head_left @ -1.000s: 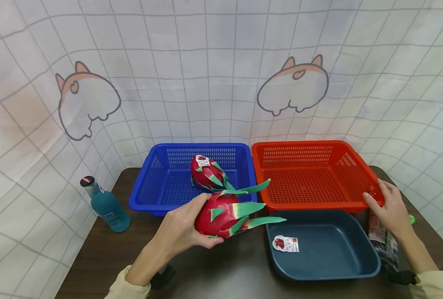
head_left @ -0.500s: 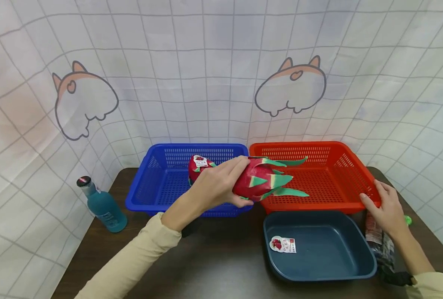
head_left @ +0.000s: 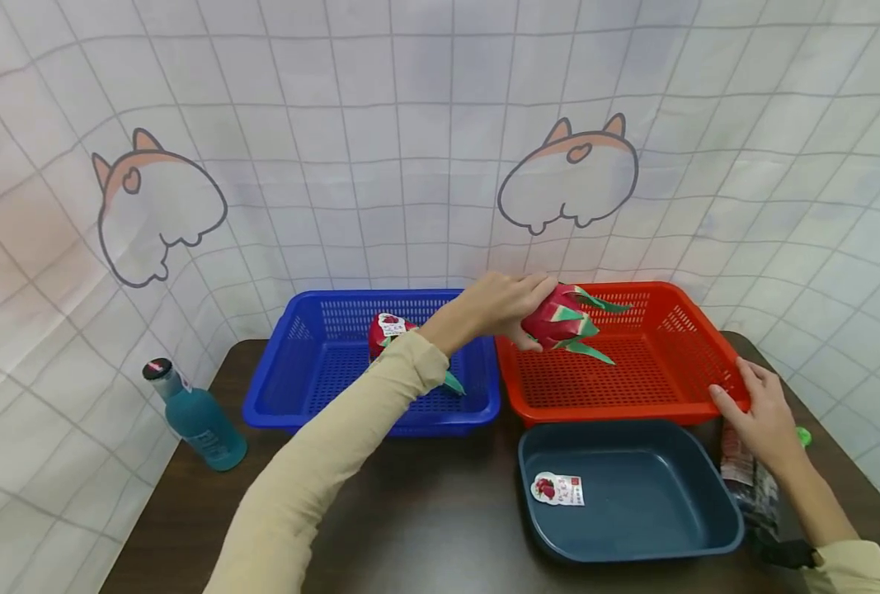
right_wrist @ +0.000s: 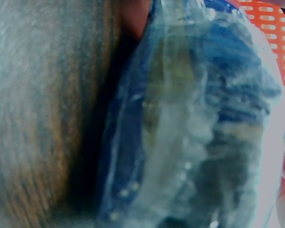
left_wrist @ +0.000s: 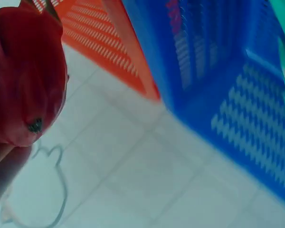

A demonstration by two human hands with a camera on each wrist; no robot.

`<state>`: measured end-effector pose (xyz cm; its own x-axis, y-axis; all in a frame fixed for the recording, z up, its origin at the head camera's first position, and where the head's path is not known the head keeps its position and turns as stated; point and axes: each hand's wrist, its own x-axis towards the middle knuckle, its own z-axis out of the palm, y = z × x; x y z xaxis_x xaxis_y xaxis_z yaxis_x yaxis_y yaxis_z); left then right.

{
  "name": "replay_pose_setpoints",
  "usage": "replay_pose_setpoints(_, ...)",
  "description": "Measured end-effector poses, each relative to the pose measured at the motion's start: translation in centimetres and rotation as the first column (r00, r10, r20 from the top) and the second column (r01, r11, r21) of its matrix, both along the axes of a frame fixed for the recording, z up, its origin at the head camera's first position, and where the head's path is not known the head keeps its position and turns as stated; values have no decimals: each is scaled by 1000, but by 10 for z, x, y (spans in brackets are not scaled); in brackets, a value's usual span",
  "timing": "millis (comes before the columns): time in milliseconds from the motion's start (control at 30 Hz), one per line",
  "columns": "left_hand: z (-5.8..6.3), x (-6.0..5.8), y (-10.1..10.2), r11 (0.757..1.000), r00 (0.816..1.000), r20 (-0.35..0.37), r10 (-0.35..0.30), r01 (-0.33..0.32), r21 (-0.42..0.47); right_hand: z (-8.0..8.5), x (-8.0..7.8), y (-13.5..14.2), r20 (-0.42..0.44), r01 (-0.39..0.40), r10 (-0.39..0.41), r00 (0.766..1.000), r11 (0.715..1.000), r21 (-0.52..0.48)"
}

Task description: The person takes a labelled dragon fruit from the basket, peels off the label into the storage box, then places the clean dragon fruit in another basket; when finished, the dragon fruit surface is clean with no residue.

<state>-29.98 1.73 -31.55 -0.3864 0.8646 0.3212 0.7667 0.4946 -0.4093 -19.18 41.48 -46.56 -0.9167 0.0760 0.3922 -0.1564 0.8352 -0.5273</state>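
My left hand [head_left: 505, 305] grips a dragon fruit [head_left: 554, 318] over the left part of the red basket [head_left: 610, 412], green leaf tips pointing right. In the left wrist view the red body of this dragon fruit [left_wrist: 26, 80] fills the upper left, fingers under it. A second dragon fruit [head_left: 378, 334] with a white sticker lies in the blue basket [head_left: 260, 412], partly hidden by my left forearm. My right hand [head_left: 766, 421] holds the red basket's right front corner, thumb at the front rim and fingers over the side.
A dark blue tray [head_left: 647, 491] with a sticker [head_left: 556, 488] inside stands before the red basket. A teal bottle [head_left: 202, 425] stands at left. Under my right forearm lies a plastic-wrapped pack [head_left: 738, 462], large in the right wrist view. A gridded cloth [head_left: 410, 148] hangs behind.
My left hand has carried the dragon fruit from in front of the blue basket up, away and rightward over the red basket. My right hand keeps its hold on the red basket.
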Motion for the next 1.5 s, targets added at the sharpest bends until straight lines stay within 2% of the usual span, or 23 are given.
replay_pose_setpoints(67, -4, -7, 14, 999, 992, 119, 50, -48, -23, -1, 3, -1, 15, 0, 0, 1000, 1000, -6)
replay_pose_setpoints(133, -10, -12, 26, 995, 966, 241, 97, -91, -34, -3, 4, -2, 22, 3, -3, 1000, 1000, -7)
replay_pose_setpoints(200, -15, -16, 36, 991, 931, 339, 134, -131, -34, -5, 5, -3, 22, 3, -3, 1000, 1000, -11)
replay_pose_setpoints(267, -20, -21, 43, 986, 903, 401, 153, -166, -2, -4, 4, -4, 16, 1, -1, 1000, 1000, -12)
replay_pose_setpoints(367, -27, -30, 52, 972, 874, 452, 179, -229, 58, -1, 1, -2, 13, -1, 1, 1000, 1000, -9)
replay_pose_setpoints(467, -34, -39, 60, 950, 847, 483, 223, -299, 85, 3, 0, 1, 28, -6, 6, 1000, 1000, 0)
replay_pose_setpoints(600, -41, -47, 64, 923, 809, 505, 299, -380, 63, 5, -2, 1, 46, -13, 12, 999, 1000, 12)
replay_pose_setpoints(733, -48, -52, 64, 903, 777, 513, 366, -430, 8, 3, -4, 1, 49, -12, 12, 999, 1000, 19)
replay_pose_setpoints(800, -51, -54, 64, 893, 754, 526, 394, -450, -24, 1, -4, 1, 54, -13, 12, 998, 1000, 16)
replay_pose_setpoints(967, -53, -53, 65, 871, 714, 545, 439, -486, -65, 3, -4, 0, 60, 0, -1, 998, 1000, 18)
replay_pose_setpoints(1033, -51, -51, 65, 860, 708, 528, 469, -502, -91, 6, -6, -1, 63, -3, 2, 998, 1000, 13)
replay_pose_setpoints(1167, -46, -45, 68, 853, 719, 476, 507, -500, -153, 9, -8, -1, 65, -9, 9, 998, 1000, 2)
replay_pose_setpoints(1233, -44, -42, 69, 849, 710, 481, 515, -499, -174, 9, -8, -1, 66, -10, 10, 998, 1000, 2)
replay_pose_setpoints(1300, -43, -39, 70, 839, 681, 504, 532, -505, -204, 8, -7, -1, 68, -12, 12, 998, 1000, 2)
replay_pose_setpoints(1400, -40, -34, 72, 818, 614, 558, 558, -519, -248, 7, -6, 1, 75, -16, 16, 997, 1000, 7)
replay_pose_setpoints(1500, -34, -35, 74, 821, 558, 629, 540, -514, -249, 6, -4, 3, 73, -8, 7, 997, 1000, 14)
